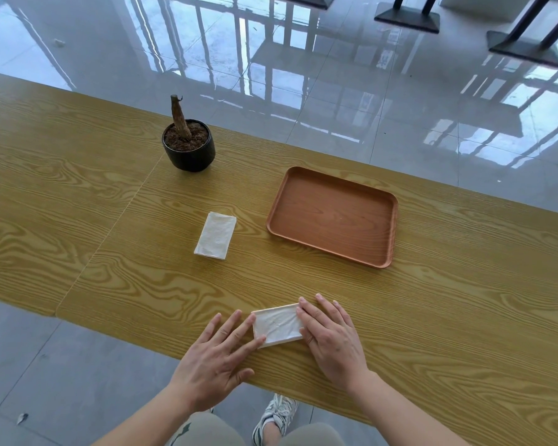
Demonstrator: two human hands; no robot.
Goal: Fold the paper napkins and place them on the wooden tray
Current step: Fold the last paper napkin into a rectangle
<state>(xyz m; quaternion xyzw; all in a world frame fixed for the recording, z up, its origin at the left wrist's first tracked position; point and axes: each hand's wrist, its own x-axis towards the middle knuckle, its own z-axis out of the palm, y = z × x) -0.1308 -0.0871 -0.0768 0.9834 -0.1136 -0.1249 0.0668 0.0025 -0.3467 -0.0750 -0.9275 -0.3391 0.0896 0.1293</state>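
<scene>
A white paper napkin (277, 325) lies folded into a rectangle near the table's front edge. My left hand (216, 358) rests flat with its fingertips on the napkin's left end. Flat over the right end lies my right hand (331, 338), fingers spread. Neither hand grips it. A small stack of white napkins (215, 235) sits further back, at the table's middle. To its right stands the wooden tray (384, 201), with nothing in it.
A black pot (189, 152) with soil and a bare brown stem stands at the back, left of the tray. The long wood-grain table (78, 194) runs across the view. Beyond it is glossy tiled floor with dark table bases (408, 16).
</scene>
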